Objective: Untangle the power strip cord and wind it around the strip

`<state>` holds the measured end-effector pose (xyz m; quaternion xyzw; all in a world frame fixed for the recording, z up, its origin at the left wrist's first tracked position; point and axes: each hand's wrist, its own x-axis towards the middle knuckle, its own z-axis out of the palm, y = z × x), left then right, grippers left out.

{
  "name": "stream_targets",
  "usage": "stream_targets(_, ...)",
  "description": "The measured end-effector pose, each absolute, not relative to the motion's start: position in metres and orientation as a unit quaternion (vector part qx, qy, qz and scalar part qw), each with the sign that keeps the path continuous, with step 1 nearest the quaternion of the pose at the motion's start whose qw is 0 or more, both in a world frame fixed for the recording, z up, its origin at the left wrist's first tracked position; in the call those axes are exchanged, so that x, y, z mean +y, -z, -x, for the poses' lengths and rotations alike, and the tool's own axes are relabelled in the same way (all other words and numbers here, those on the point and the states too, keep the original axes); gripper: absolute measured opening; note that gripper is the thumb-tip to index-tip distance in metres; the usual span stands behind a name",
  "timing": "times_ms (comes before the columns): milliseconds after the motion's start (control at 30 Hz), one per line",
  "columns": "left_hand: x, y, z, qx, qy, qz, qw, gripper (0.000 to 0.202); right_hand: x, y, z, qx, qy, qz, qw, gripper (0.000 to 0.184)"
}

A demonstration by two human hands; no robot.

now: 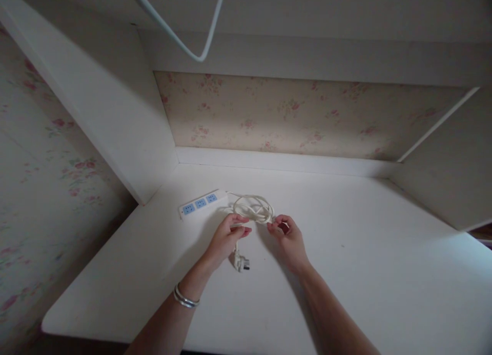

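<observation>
A white power strip [203, 202] with three blue sockets lies at an angle on the white desk. Its white cord [255, 198] is looped in a loose coil to the right of it. My left hand [226, 237] is at the coil's lower left, with thumb and fingertips apart and a gap showing between them. At the coil's lower right, my right hand [290, 241] has its fingers curled and pinched on the cord. Below my left hand, the plug [241, 263] rests on the desk, with its prongs pointing right. Part of the cord is hidden behind my left hand.
The white desktop [369, 262] has a rounded front left corner. White side panels [103, 88] and a low back ledge [288, 161] enclose it, with floral wallpaper [269, 114] behind. Overhead is a shelf board [326, 60], where a bent pale blue rod [200, 56] hangs down.
</observation>
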<state>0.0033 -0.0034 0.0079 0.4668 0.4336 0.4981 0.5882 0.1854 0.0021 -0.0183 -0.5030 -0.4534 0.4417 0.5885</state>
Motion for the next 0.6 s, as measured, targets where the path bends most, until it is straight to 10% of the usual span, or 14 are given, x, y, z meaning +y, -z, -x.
stream_targets(600,0.003,0.013,-0.003,0.515,-0.457,-0.495,0.53,0.021,0.001,0.018,-0.183,-0.501,-0.445,0.489,0.558,0.047)
